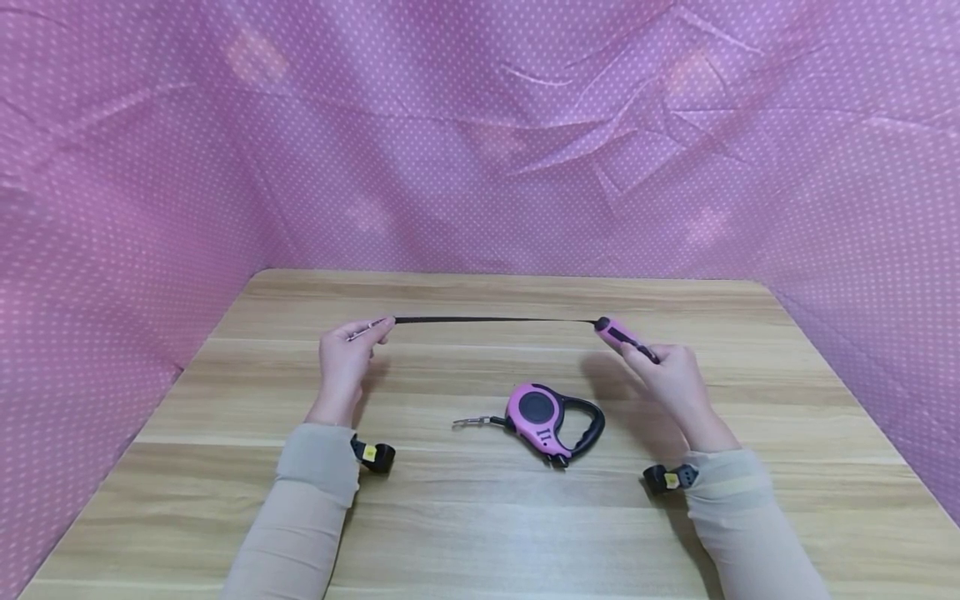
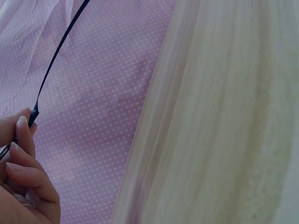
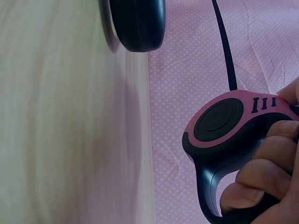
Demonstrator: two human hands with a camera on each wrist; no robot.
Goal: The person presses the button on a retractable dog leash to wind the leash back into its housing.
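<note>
My right hand (image 1: 670, 375) grips the black loop handle of a pink and black retractable dog leash (image 3: 212, 121), its fingers curled through the loop and the thumb near the top. From the casing a black strap (image 1: 480, 319) runs across to my left hand (image 1: 347, 358), nearly straight and raised over the table. The left fingers pinch the strap's end beside its metal clip (image 1: 366, 330), partly hidden by the fingers in the left wrist view. Between the forearms a second pink and black leash (image 1: 536, 407) lies flat, handle to the right and silver clip (image 1: 471, 422) to the left.
The wood-grain table (image 1: 480, 533) has a back edge against a pink dotted cloth (image 1: 480, 192) that hangs behind and at both sides. Black wrist cameras (image 1: 375, 457) are strapped over both beige sleeves (image 1: 296, 517).
</note>
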